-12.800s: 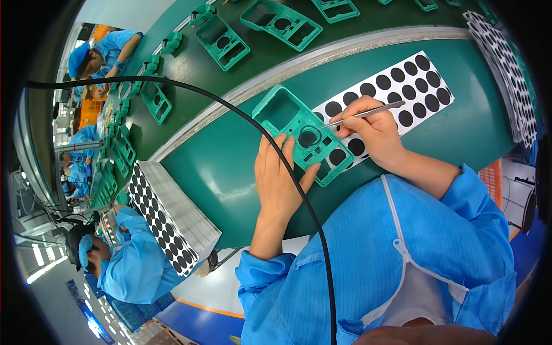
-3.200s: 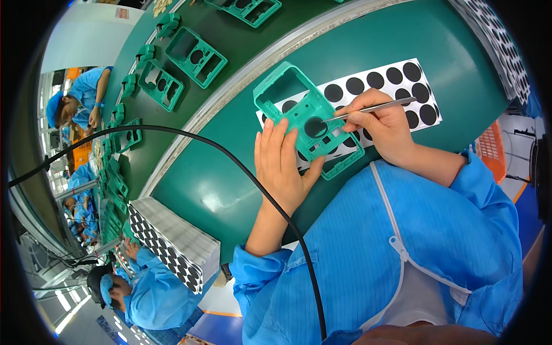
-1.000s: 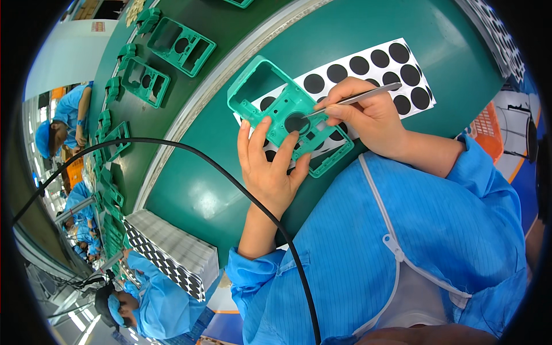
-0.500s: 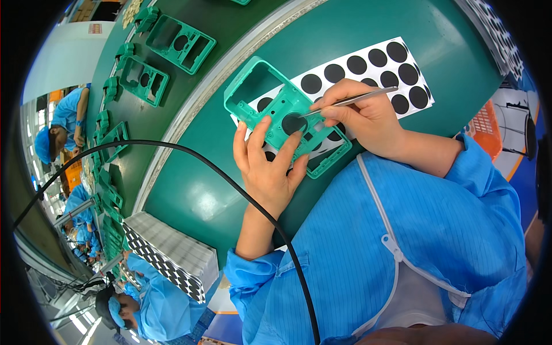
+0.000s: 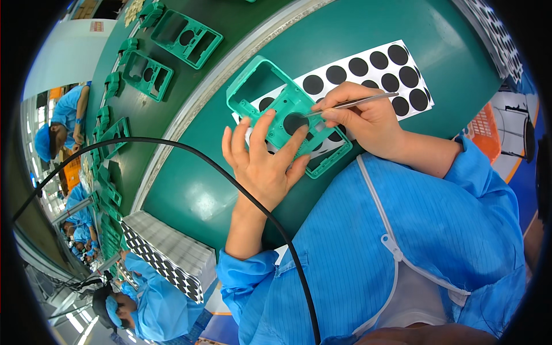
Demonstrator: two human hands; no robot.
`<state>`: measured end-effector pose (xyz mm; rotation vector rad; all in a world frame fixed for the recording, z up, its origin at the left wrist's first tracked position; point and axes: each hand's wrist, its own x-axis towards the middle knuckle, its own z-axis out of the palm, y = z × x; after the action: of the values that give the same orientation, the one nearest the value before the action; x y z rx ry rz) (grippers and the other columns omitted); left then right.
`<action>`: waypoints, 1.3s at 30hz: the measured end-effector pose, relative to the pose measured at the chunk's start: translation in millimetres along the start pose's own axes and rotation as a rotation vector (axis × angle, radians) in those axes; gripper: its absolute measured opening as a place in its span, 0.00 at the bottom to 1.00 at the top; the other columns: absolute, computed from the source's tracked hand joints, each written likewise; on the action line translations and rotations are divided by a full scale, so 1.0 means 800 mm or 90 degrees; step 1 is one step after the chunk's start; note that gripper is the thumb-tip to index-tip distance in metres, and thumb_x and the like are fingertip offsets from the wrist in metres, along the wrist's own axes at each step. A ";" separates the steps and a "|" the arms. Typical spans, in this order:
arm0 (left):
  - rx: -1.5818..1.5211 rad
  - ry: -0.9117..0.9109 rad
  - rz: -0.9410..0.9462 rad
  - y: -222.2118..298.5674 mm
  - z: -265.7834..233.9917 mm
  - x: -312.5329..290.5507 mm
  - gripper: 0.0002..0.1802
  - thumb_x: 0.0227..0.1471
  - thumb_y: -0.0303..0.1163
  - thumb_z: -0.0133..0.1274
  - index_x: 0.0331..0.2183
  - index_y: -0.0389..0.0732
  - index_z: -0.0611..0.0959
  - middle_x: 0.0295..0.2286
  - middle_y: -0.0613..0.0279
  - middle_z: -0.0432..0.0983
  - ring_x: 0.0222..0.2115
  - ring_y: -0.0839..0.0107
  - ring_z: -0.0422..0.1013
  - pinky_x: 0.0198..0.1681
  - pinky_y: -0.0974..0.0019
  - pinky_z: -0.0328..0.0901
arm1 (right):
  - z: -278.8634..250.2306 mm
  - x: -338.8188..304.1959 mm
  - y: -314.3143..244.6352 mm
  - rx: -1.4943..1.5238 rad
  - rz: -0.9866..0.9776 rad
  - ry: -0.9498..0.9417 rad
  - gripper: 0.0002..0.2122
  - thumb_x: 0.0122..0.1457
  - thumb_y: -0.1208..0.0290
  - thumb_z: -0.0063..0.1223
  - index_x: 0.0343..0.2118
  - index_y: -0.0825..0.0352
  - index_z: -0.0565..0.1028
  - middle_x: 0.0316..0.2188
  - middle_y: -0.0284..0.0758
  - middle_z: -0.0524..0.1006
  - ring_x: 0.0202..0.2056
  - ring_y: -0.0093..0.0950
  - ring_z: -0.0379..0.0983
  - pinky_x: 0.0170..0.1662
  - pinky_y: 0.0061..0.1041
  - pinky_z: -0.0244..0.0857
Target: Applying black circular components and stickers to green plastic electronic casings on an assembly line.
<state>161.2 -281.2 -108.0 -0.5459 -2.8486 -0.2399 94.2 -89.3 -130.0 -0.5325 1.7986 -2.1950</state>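
Here, tweezers [image 5: 374, 99] in right hand [image 5: 371, 123] over housing [image 5: 289, 103]

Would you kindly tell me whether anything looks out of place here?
The black cable looks odd, arcing across the view in front of the wrist of the left hand. No spill or damage shows.

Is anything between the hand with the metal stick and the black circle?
Nothing visible: the right hand holds a metal tool with its tip at the black circle. The left hand has a finger there, but beside the tip.
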 end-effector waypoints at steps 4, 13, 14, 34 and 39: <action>0.033 -0.011 0.022 -0.002 -0.004 0.004 0.20 0.35 0.46 0.58 0.37 0.60 0.81 0.46 0.61 0.63 0.50 0.59 0.55 0.55 0.47 0.41 | -0.002 0.001 -0.001 -0.022 -0.007 -0.013 0.03 0.53 0.78 0.50 0.28 0.72 0.73 0.26 0.34 0.73 0.25 0.19 0.71 0.28 0.15 0.65; 0.045 -0.056 0.020 -0.001 -0.011 0.008 0.25 0.33 0.48 0.59 0.40 0.63 0.79 0.41 0.67 0.66 0.47 0.64 0.61 0.54 0.44 0.40 | -0.014 -0.006 -0.002 -0.184 -0.287 -0.046 0.04 0.47 0.83 0.55 0.28 0.71 0.75 0.30 0.38 0.76 0.32 0.29 0.74 0.30 0.21 0.69; 0.042 -0.055 0.021 -0.001 -0.012 0.008 0.25 0.32 0.48 0.60 0.40 0.63 0.79 0.41 0.67 0.66 0.46 0.64 0.61 0.54 0.44 0.40 | -0.014 -0.006 -0.003 -0.184 -0.289 -0.048 0.04 0.47 0.83 0.55 0.28 0.71 0.75 0.30 0.38 0.76 0.32 0.29 0.74 0.30 0.21 0.69; 0.005 -0.026 0.012 -0.004 0.000 0.003 0.32 0.28 0.45 0.61 0.42 0.54 0.77 0.41 0.66 0.67 0.46 0.64 0.62 0.54 0.44 0.42 | -0.008 -0.008 0.002 -0.324 -0.294 -0.067 0.05 0.45 0.85 0.54 0.27 0.71 0.74 0.32 0.41 0.76 0.26 0.27 0.73 0.26 0.19 0.67; 0.000 -0.008 0.017 -0.005 0.002 0.001 0.34 0.28 0.45 0.62 0.44 0.50 0.76 0.41 0.66 0.68 0.45 0.65 0.62 0.55 0.45 0.42 | -0.007 -0.009 0.003 -0.332 -0.298 -0.070 0.06 0.44 0.86 0.55 0.27 0.71 0.75 0.32 0.41 0.75 0.25 0.25 0.72 0.25 0.18 0.66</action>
<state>158.5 -284.3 -109.4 -0.5860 -2.8510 -0.2339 98.4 -81.7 -134.2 -1.2680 2.3743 -1.8666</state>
